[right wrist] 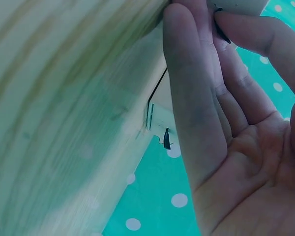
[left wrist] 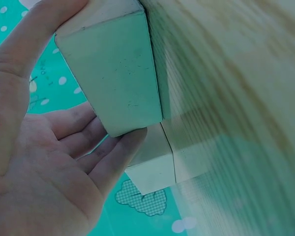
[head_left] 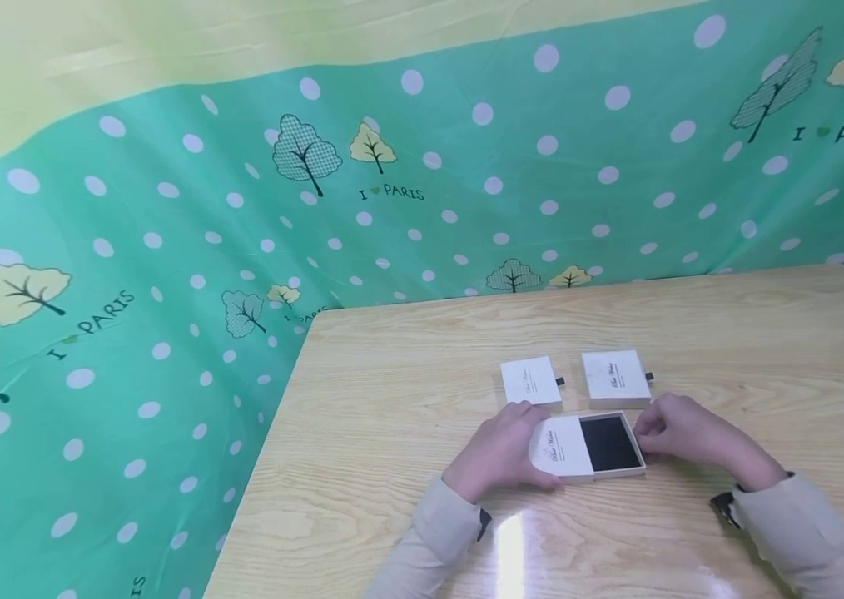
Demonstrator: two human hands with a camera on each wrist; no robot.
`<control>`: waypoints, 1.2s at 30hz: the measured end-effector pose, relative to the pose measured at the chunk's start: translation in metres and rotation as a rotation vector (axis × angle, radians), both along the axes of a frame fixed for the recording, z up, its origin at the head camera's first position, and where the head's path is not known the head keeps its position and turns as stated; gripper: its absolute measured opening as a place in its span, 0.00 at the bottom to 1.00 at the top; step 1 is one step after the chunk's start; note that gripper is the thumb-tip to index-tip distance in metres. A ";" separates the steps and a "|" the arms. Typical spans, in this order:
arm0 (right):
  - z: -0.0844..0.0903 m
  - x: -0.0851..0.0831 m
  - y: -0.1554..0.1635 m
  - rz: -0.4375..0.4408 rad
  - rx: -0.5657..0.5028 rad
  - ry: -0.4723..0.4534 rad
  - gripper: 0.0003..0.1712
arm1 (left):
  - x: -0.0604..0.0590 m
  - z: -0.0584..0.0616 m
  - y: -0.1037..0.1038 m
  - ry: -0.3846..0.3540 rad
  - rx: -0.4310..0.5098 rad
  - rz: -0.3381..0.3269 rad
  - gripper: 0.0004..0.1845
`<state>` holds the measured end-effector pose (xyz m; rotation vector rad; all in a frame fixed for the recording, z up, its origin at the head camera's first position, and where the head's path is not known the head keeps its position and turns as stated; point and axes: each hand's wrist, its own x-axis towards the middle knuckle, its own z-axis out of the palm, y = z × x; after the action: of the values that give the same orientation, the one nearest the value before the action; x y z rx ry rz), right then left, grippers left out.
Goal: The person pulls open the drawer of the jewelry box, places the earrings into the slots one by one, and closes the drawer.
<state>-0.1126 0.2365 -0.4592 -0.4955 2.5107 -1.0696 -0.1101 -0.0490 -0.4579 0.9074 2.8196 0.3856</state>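
A white gift box (head_left: 570, 447) with script printing lies on the table, its drawer (head_left: 609, 444) slid partway out to the right and showing a black inside. My left hand (head_left: 500, 453) grips the box's left end, thumb on the near side and fingers on the far side. In the left wrist view the box's plain end (left wrist: 110, 73) stands between thumb and fingers. At the drawer's right end, my right hand (head_left: 680, 431) pinches a black ribbon tab (right wrist: 221, 28), seen between thumb and fingers in the right wrist view.
Two more white boxes stand just behind: a left one (head_left: 530, 383) and a right one (head_left: 615, 376), each closed with a black tab on its right side. The wooden table (head_left: 362, 433) reaches back to a green dotted curtain (head_left: 392, 249).
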 end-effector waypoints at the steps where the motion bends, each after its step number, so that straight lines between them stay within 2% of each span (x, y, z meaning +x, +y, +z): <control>1: 0.000 0.000 0.000 -0.003 0.004 -0.001 0.03 | 0.000 0.000 0.000 -0.001 0.000 0.001 0.53; 7: 0.002 0.000 -0.001 -0.010 0.022 -0.005 0.04 | 0.001 0.001 -0.001 -0.005 0.003 0.004 0.54; 20: 0.013 0.001 0.007 -0.029 0.066 0.054 0.04 | 0.001 0.001 -0.002 -0.021 0.012 0.005 0.54; 30: 0.020 0.000 0.023 -0.074 0.105 0.187 0.07 | 0.002 0.003 -0.002 -0.028 0.011 0.010 0.54; 36: 0.027 -0.005 0.039 -0.109 0.205 0.248 0.07 | 0.002 0.003 0.000 -0.027 0.016 0.003 0.54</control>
<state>-0.1173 0.2758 -0.4324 -0.4607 2.8562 -0.8168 -0.1084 -0.0494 -0.4545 0.8944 2.7974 0.4178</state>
